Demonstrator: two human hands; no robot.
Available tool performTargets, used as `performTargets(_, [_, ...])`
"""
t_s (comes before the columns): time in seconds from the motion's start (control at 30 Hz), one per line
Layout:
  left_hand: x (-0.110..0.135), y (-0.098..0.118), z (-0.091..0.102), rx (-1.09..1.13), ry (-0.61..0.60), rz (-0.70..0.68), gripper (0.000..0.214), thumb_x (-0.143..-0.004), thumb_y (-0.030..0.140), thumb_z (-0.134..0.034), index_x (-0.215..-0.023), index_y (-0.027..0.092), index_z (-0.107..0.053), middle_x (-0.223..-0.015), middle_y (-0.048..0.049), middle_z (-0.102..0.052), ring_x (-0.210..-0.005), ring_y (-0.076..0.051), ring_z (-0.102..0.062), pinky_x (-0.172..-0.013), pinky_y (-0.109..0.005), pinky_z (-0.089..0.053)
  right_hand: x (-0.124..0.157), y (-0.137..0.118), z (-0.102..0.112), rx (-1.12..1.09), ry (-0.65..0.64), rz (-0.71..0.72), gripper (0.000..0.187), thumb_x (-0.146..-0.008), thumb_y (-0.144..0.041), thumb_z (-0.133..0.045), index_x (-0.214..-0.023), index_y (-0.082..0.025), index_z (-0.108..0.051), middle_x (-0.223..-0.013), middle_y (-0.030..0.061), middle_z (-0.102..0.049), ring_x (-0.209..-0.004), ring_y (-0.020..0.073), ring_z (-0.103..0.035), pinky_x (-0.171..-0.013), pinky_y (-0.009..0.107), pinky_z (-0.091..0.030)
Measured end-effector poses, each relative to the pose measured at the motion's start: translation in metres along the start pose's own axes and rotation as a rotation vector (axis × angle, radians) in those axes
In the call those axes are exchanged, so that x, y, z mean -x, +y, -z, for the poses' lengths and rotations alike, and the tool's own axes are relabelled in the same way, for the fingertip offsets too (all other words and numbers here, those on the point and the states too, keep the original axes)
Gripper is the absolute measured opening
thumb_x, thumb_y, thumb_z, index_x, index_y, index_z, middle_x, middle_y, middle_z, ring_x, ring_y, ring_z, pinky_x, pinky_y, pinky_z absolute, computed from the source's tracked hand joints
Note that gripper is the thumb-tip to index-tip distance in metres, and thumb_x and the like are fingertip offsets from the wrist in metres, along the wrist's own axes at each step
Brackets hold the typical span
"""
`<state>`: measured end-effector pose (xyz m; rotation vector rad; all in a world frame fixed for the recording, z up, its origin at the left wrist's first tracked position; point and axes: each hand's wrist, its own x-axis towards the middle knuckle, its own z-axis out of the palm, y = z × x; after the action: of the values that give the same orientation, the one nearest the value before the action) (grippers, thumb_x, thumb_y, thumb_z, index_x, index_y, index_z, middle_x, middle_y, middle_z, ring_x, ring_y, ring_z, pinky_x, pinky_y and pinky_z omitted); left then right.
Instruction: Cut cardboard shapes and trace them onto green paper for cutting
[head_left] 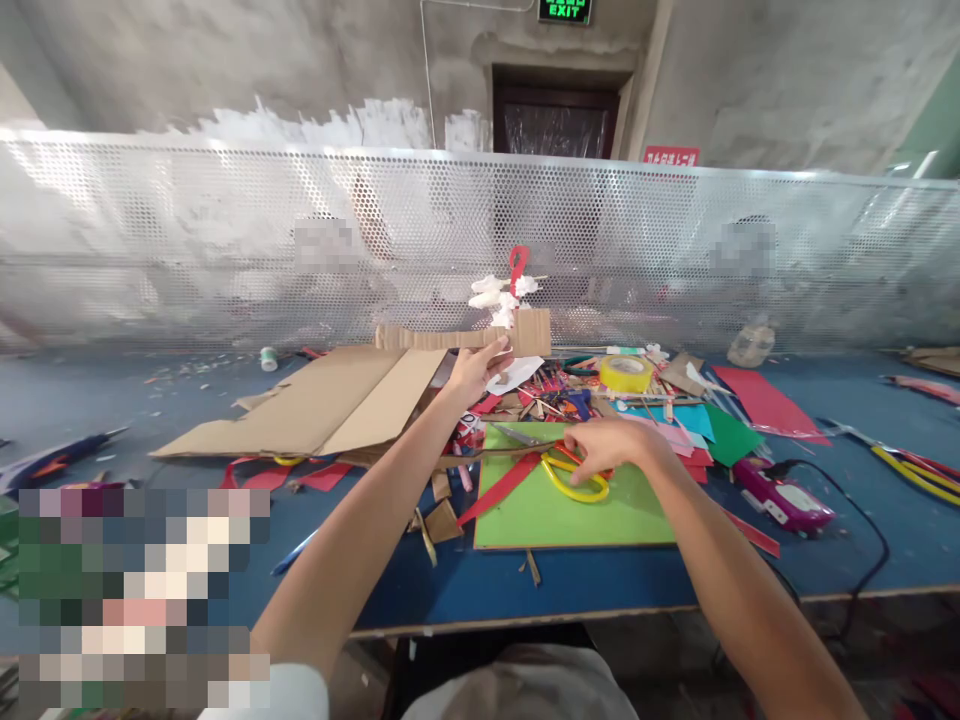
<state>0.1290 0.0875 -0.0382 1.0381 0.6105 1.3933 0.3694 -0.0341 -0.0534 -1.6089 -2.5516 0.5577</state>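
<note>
My left hand (478, 368) reaches far over the blue table and pinches a long corrugated cardboard strip (450, 338), holding it raised above the clutter. White foam bits and a red loop (507, 285) stick up from the strip's right end. My right hand (604, 445) rests fingers-down on the yellow-handled scissors (566, 470), which lie on a green sheet (555, 510) near the front edge. Its fingers curl over the handles.
A large flattened cardboard sheet (322, 400) lies to the left. A yellow tape roll (625, 373), coloured paper scraps (724, 425), a purple glue gun (784, 497) with a black cord, and sticks crowd the right. A perforated metal screen (225, 240) backs the table.
</note>
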Motion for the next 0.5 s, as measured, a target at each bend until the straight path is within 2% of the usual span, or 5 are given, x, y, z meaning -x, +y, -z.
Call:
performTargets(0.07, [0.000,-0.001,0.001,0.026,0.013,0.017,0.028,-0.073,0.026,-0.093,-0.087,0.014,-0.071,-0.088,-0.0053,-0.076,-0.083,-0.015,-0.074,-0.087,-0.029,-0.062,-0.004,-0.008,-0.004,0.070,0.020,-0.028,0.039,-0.058,-0.036,-0.091,-0.051,-0.026,-0.054,-0.043,-0.0026,-0.052,-0.039,0.0150,-0.044,-0.051,0.032,-0.030])
performTargets(0.13, [0.000,-0.002,0.003,0.038,0.018,0.037,0.029,-0.074,0.028,-0.093,-0.088,0.014,-0.072,-0.087,-0.0057,-0.076,-0.079,-0.015,-0.074,-0.083,-0.029,-0.062,-0.005,-0.016,-0.004,0.171,-0.034,-0.072,0.037,-0.067,-0.035,-0.083,-0.049,-0.025,-0.053,-0.043,-0.0002,-0.051,-0.041,0.0168,-0.047,-0.054,0.033,-0.031])
performTargets(0.27, [-0.003,-0.006,0.008,0.043,0.050,0.000,0.035,-0.072,0.034,-0.094,-0.094,0.015,-0.073,-0.089,-0.0063,-0.076,-0.080,-0.017,-0.074,-0.082,-0.031,-0.061,-0.001,-0.020,0.008,0.295,-0.099,-0.122,0.019,-0.074,-0.038,-0.073,-0.072,-0.021,-0.065,-0.067,0.0061,-0.068,-0.057,0.0212,-0.059,-0.055,0.031,-0.032])
performTargets(0.4, [-0.008,-0.009,0.011,0.066,0.119,-0.048,0.040,-0.068,0.037,-0.096,-0.093,0.016,-0.073,-0.091,-0.0077,-0.077,-0.086,-0.020,-0.074,-0.085,-0.034,-0.060,0.004,-0.010,0.018,0.286,0.049,-0.125,0.031,-0.082,-0.044,-0.068,-0.100,-0.019,-0.066,-0.091,0.0084,-0.074,-0.069,0.0197,-0.062,-0.059,0.029,-0.033])
performTargets(0.5, [-0.011,-0.009,0.012,0.076,0.186,-0.084,0.035,-0.071,0.038,-0.094,-0.090,0.017,-0.073,-0.090,-0.0087,-0.078,-0.092,-0.022,-0.075,-0.087,-0.034,-0.057,0.007,0.001,0.022,0.262,0.170,-0.119,0.040,-0.085,-0.048,-0.068,-0.112,-0.019,-0.064,-0.097,0.0088,-0.073,-0.075,0.0201,-0.062,-0.061,0.028,-0.033])
